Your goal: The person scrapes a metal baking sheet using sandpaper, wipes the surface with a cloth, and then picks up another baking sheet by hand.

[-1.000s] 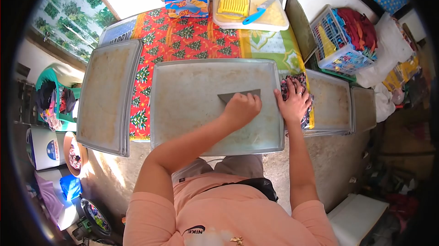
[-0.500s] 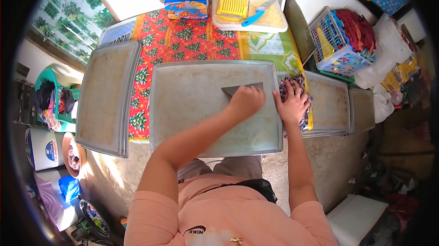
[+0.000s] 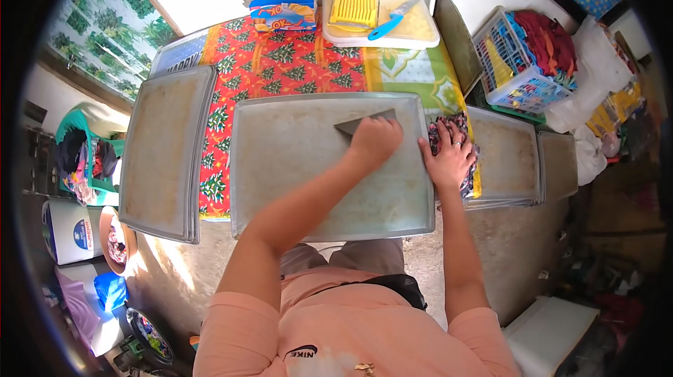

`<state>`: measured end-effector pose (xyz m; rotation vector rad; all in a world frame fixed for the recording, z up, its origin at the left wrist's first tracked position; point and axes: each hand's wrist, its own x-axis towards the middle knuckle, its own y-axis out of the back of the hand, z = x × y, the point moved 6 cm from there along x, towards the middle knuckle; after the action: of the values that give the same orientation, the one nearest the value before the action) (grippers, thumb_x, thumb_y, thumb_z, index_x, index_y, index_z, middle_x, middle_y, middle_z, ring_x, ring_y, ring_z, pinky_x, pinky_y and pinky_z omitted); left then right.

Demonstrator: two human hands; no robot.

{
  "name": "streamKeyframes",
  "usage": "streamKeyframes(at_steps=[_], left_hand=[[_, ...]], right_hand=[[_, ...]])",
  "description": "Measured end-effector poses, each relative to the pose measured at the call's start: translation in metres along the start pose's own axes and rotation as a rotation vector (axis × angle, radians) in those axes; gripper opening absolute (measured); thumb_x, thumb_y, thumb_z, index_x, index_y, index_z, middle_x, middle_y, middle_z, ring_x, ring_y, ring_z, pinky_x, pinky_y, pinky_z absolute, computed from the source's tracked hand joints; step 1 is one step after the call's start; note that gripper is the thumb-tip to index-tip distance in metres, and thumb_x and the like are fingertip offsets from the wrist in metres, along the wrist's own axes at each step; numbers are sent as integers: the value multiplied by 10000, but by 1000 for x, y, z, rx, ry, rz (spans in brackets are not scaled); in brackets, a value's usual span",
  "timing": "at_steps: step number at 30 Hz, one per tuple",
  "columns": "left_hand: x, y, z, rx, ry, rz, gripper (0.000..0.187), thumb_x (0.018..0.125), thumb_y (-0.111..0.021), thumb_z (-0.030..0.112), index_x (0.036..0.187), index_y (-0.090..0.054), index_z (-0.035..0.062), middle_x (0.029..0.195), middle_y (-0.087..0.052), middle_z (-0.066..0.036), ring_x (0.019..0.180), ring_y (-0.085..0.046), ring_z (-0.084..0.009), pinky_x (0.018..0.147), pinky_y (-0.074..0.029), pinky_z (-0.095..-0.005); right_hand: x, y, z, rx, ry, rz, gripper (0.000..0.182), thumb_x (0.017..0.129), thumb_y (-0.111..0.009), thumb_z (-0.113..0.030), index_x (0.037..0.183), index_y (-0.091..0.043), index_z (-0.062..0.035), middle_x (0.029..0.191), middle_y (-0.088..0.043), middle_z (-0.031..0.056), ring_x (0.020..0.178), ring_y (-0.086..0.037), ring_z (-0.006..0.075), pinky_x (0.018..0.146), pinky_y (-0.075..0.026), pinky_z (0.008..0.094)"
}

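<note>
In front of me lies a large metal baking tray (image 3: 294, 167), its grey surface marked with brownish stains. My left hand (image 3: 376, 142) is closed on a thin, flat grey piece (image 3: 348, 125) with a pointed corner, held against the upper right part of the tray; the fist hides the rest of it. My right hand (image 3: 449, 158), with a ring on one finger, lies with fingers spread at the tray's right edge. It rests over a crumpled dark patterned cloth (image 3: 463, 128), thumb right by the rim.
Stacked trays stand at the left (image 3: 165, 153) and right (image 3: 505, 153). Behind, on the red Christmas tablecloth (image 3: 280, 62), are a blue-orange packet (image 3: 284, 12) and a white container (image 3: 385, 37) bearing a yellow slicer (image 3: 354, 5) and blue-handled knife (image 3: 396, 18). A laundry basket (image 3: 522, 62) sits right.
My left hand has moved slightly up and to the left over the tray, with the grey piece in it. My right hand stays at the tray's right edge.
</note>
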<state>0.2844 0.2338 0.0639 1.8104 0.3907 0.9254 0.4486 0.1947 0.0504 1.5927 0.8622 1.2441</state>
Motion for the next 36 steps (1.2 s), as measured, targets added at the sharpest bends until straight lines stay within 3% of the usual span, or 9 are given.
streamKeyframes(at_steps=[2, 5, 8, 14, 17, 20, 26, 29, 36], left_hand=[[5, -5, -19, -117, 87, -31, 127, 760, -597, 141, 858, -595, 60, 657, -611, -42, 597, -648, -204, 507, -474, -345], [-8, -9, 4, -33, -48, -36, 123, 768, -597, 142, 859, -590, 59, 657, -615, -47, 595, -649, -207, 511, -476, -346], [-3, 6, -11, -105, 35, -41, 201, 737, -604, 133, 890, -643, 9, 648, -647, -69, 612, -655, -214, 517, -472, -334], [-3, 4, -5, 2, -38, 2, 154, 737, -603, 124, 843, -638, 18, 647, -657, -62, 596, -659, -203, 521, -483, -344], [8, 1, -26, -147, 76, -45, 139, 737, -602, 123, 834, -637, 29, 654, -663, -66, 593, -662, -197, 516, -486, -348], [0, 0, -4, -86, -28, -29, 125, 732, -605, 120, 823, -635, 39, 652, -656, -63, 598, -665, -194, 505, -486, -359], [6, 11, -13, -195, 12, -97, 123, 738, -601, 116, 826, -636, 37, 639, -635, -48, 620, -663, -203, 501, -476, -366], [-6, -6, -3, -35, -13, -91, 82, 779, -584, 151, 834, -588, 90, 710, -643, -47, 628, -659, -198, 554, -479, -388], [-66, 26, -86, 16, 275, -42, 186, 784, -584, 124, 955, -650, 89, 836, -686, -29, 690, -669, -186, 596, -478, -354]], right_hand=[[0, 1, 0, -13, 1, 13, 628, 828, -567, -623, 1335, -527, -255, 1416, -454, -3, 1292, -370, 364, 1043, -253, 612], [1, 2, -1, -10, -24, -39, 633, 830, -559, -631, 1338, -524, -256, 1421, -449, -5, 1294, -366, 364, 1044, -252, 614], [1, 2, 0, 0, 2, -11, 638, 831, -549, -639, 1339, -522, -254, 1423, -449, -5, 1293, -369, 366, 1048, -248, 618], [1, 2, -1, -5, -7, -19, 641, 830, -549, -638, 1340, -521, -252, 1418, -457, 2, 1285, -380, 362, 1048, -251, 615], [1, 3, -1, -12, 4, -2, 640, 828, -553, -635, 1339, -523, -251, 1414, -461, 2, 1276, -391, 359, 1049, -255, 610], [1, 3, -1, -23, -9, -15, 637, 826, -559, -632, 1339, -525, -255, 1412, -465, 0, 1271, -396, 358, 1047, -257, 606], [2, 3, -1, -18, -8, -11, 635, 823, -571, -624, 1344, -521, -264, 1410, -465, -7, 1283, -384, 354, 1043, -260, 601], [1, 2, -1, -14, -1, -12, 634, 825, -571, -624, 1346, -517, -266, 1417, -458, -12, 1289, -379, 357, 1046, -255, 606], [1, 0, -1, -28, -4, -21, 638, 836, -548, -637, 1352, -509, -264, 1419, -454, -19, 1289, -381, 365, 1048, -246, 621]])
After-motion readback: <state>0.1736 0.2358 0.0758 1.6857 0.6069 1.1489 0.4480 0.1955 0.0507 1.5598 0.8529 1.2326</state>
